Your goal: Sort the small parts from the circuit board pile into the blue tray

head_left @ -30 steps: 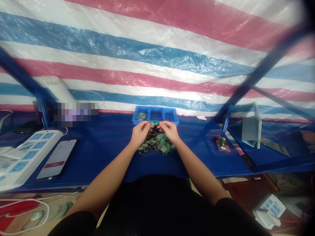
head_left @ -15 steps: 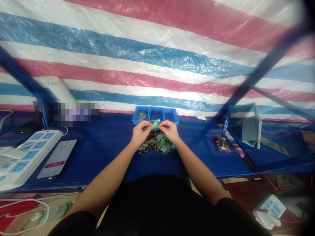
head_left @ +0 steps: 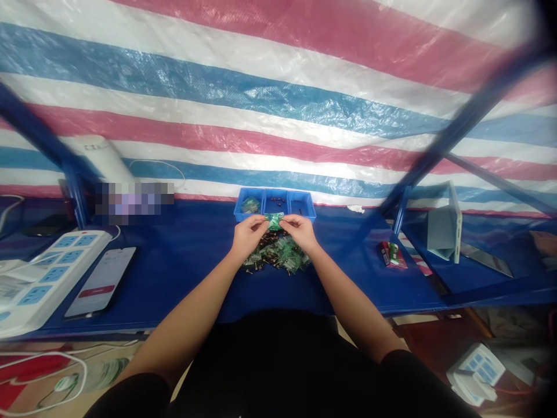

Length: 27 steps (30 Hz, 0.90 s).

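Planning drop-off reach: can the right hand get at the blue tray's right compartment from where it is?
Probably yes. The right hand sits just in front of the blue tray, with nothing between and the compartment open on top. It and the left hand both pinch a green packet, though.

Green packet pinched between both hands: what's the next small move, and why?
Probably pull the ends apart to tear it open. The left hand and right hand each pinch one end of the green packet, just above the pile of packets and loose dark bits, in front of the blue tray, so spills should land on the pile.
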### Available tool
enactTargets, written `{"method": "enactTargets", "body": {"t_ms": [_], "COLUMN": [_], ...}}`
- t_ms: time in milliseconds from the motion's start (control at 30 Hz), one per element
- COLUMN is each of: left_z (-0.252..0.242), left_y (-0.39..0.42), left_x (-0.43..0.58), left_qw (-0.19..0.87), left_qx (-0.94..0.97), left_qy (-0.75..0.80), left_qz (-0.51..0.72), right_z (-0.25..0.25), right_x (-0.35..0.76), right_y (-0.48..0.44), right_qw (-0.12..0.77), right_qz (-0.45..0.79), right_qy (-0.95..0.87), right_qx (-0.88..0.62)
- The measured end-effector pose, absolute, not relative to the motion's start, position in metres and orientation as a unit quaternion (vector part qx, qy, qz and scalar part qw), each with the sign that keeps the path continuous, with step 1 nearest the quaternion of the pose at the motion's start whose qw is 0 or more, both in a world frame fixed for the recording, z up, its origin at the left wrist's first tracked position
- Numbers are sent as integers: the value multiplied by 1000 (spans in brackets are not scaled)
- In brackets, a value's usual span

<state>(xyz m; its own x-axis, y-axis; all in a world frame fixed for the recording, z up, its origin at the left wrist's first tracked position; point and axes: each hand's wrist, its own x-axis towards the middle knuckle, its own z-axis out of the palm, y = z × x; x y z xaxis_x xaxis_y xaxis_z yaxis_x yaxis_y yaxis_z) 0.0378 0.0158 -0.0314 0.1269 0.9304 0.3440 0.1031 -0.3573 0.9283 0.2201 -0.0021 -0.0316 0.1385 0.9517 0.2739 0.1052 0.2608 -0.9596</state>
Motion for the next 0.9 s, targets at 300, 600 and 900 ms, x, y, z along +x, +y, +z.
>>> {"method": "enactTargets", "body": {"t_ms": [300,600,900], "left_z": [-20,-26,-30], "left_y": [6,15,15], "left_x": [35,33,35], "left_qw": [294,324,293], "left_qx": [693,686,719], "left_qy": [434,411,404], "left_qz": [495,505,484], "right_z": [-25,-26,-25], "right_x": [220,218,220], "right_y": [-5,-5,-7], "right_qw": [570,566,563], "right_qz": [402,380,336], "right_qy": [-538,-567,-594], "right_qx": [-475,-463,-467]}}
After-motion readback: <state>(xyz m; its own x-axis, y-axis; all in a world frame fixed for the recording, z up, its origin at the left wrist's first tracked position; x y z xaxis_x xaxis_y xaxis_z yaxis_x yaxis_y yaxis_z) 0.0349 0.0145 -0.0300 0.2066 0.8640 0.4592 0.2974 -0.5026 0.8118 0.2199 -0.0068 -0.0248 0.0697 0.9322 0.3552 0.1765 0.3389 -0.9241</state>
